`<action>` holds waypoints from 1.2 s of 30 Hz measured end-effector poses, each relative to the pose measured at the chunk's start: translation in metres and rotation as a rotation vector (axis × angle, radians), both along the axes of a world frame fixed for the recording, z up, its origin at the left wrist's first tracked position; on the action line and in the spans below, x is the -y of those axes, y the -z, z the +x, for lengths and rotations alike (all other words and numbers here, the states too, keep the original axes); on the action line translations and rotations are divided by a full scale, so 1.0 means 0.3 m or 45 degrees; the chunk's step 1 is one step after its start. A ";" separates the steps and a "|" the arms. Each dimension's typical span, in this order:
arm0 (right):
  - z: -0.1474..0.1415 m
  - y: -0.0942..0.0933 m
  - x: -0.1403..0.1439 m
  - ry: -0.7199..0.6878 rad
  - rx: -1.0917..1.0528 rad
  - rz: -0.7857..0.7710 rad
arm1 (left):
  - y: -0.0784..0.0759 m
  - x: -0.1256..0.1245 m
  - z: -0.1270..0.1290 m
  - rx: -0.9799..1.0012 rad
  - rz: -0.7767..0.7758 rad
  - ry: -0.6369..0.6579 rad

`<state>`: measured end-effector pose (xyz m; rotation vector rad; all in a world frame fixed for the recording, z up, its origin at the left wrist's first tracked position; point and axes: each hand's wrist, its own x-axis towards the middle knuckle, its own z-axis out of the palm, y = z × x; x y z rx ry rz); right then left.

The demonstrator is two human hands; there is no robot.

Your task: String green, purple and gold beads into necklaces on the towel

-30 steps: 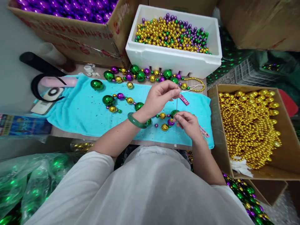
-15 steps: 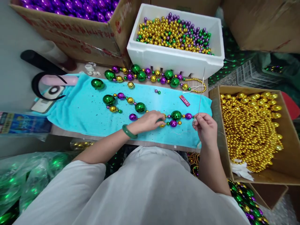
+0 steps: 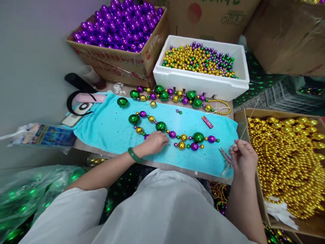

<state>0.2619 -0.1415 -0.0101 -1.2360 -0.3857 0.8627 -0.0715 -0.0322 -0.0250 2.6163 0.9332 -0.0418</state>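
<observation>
Left hand (image 3: 154, 144) presses bead strand (image 3: 182, 137); right hand (image 3: 242, 159) pinches needle (image 3: 247, 120); foam box (image 3: 203, 84) holds mixed beads.

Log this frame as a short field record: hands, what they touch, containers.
left hand: on the bead strand, grip pinched near a purple bead
right hand: at the towel's right edge, grip pinched on a thin needle
surface: blue towel
second strand: along the towel's far edge
white bin: mixed small beads
left box: purple balls
right box: gold strands
</observation>
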 end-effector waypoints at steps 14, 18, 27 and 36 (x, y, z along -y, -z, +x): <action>-0.013 0.033 -0.030 -0.016 0.010 -0.066 | -0.028 -0.121 -0.123 0.374 -0.331 -0.343; -0.019 0.041 -0.040 -0.026 -0.016 -0.058 | -0.042 -0.131 -0.132 0.425 -0.332 -0.356; -0.042 0.043 -0.054 -0.045 -0.050 -0.115 | -0.067 -0.142 -0.155 0.464 -0.256 -0.363; -0.046 0.027 -0.064 -0.043 -0.071 -0.117 | -0.082 -0.151 -0.164 0.483 -0.186 -0.359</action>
